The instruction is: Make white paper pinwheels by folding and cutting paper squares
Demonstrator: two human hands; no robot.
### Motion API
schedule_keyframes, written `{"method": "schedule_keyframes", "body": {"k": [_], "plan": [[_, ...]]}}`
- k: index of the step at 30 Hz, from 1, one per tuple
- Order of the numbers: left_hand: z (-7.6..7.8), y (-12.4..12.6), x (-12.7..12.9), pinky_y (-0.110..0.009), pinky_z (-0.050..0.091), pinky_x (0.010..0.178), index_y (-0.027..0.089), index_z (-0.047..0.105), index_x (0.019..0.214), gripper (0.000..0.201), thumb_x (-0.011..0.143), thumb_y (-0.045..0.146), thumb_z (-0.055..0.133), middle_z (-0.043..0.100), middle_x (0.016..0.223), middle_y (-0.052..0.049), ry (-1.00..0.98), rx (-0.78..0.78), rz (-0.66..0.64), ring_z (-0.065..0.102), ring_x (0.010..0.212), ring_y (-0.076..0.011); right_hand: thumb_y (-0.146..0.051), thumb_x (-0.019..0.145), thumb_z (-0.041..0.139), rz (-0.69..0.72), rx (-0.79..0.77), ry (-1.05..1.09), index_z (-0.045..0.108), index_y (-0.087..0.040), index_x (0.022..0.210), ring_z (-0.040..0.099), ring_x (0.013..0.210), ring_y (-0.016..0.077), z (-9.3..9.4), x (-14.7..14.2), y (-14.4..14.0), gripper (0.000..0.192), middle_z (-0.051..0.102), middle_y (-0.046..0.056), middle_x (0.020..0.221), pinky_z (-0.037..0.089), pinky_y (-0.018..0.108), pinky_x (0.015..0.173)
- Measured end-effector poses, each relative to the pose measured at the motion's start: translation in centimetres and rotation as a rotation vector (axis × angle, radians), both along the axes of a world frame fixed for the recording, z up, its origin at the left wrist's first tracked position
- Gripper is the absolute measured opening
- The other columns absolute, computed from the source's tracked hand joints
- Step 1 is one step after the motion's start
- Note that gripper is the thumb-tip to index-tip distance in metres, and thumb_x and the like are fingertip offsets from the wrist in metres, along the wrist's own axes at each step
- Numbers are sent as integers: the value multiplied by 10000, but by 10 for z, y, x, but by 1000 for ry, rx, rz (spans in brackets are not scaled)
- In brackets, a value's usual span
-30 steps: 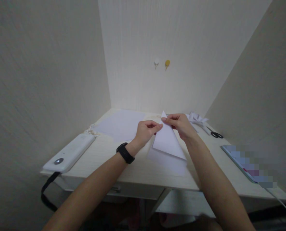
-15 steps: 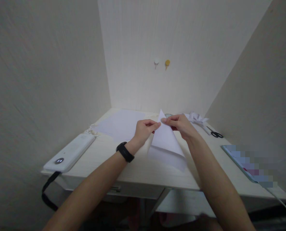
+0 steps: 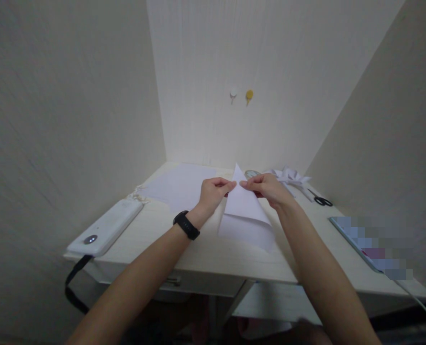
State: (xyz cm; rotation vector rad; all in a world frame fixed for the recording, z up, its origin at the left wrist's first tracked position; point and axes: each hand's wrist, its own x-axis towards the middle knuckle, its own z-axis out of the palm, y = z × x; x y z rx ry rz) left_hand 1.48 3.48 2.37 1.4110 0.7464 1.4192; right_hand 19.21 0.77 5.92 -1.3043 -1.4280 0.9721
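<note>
A folded sheet of white paper [image 3: 246, 206] is held up at a slant over the desk, its pointed tip away from me. One flap lies over a lower layer that sticks out at the near end. My left hand [image 3: 215, 194] pinches the paper's left edge near the tip, thumb on top. Opposite it, my right hand [image 3: 265, 188] pinches the right edge the same way. Both thumbs lie close together but apart. The fingers underneath are partly hidden. A black watch [image 3: 186, 225] is on my left wrist.
Flat white sheets [image 3: 180, 184] lie at the back left of the desk [image 3: 155, 239]. A white device [image 3: 105, 227] with a black strap sits at left. Crumpled white paper [image 3: 290, 176], black-handled scissors [image 3: 322, 200] and a tablet-like device [image 3: 360, 244] with a cable are at right.
The paper and both hands have shifted very slightly left. My thumbs are a little farther apart on the paper. Both hands keep their pinch.
</note>
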Motion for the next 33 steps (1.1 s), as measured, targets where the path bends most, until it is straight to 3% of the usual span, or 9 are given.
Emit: {"method": "schedule_keyframes", "body": {"k": [9, 19, 25, 29, 33], "plan": [[1, 3, 0, -301, 491, 649, 134, 707, 619, 244, 580, 335, 838, 678, 665, -49, -129, -115, -62, 593, 622, -132, -469, 497, 884, 36, -66, 44, 722, -111, 651, 569, 548, 130, -3, 3, 1, 422, 667, 66, 630, 454, 264, 525], [9, 6, -8, -272, 452, 558, 138, 668, 584, 282, 559, 362, 839, 628, 610, -26, -93, -207, -203, 539, 538, -106, -458, 453, 886, 61, -106, 84, 682, -131, 583, 480, 451, 99, 0, -5, -3, 407, 612, 31, 535, 363, 245, 436], [6, 8, -7, -254, 408, 525, 133, 673, 597, 360, 582, 451, 839, 613, 608, -25, -89, -149, -109, 524, 530, -98, -473, 499, 866, 132, -126, 63, 647, -138, 554, 458, 451, 86, -2, -11, -6, 404, 571, 5, 521, 348, 236, 437], [7, 6, -6, -252, 412, 529, 132, 692, 600, 342, 581, 436, 846, 612, 598, -21, -114, -118, -128, 511, 525, -93, -505, 538, 852, 174, -118, 76, 661, -139, 611, 472, 480, 85, -2, -9, -6, 419, 580, 2, 561, 355, 224, 453], [8, 1, -5, -257, 428, 562, 136, 711, 608, 323, 636, 443, 809, 640, 617, -34, -70, -59, -145, 534, 558, -106, -543, 596, 812, 119, -35, 98, 689, -163, 696, 532, 558, 101, 2, -12, -1, 412, 636, 10, 649, 406, 232, 525]]}}
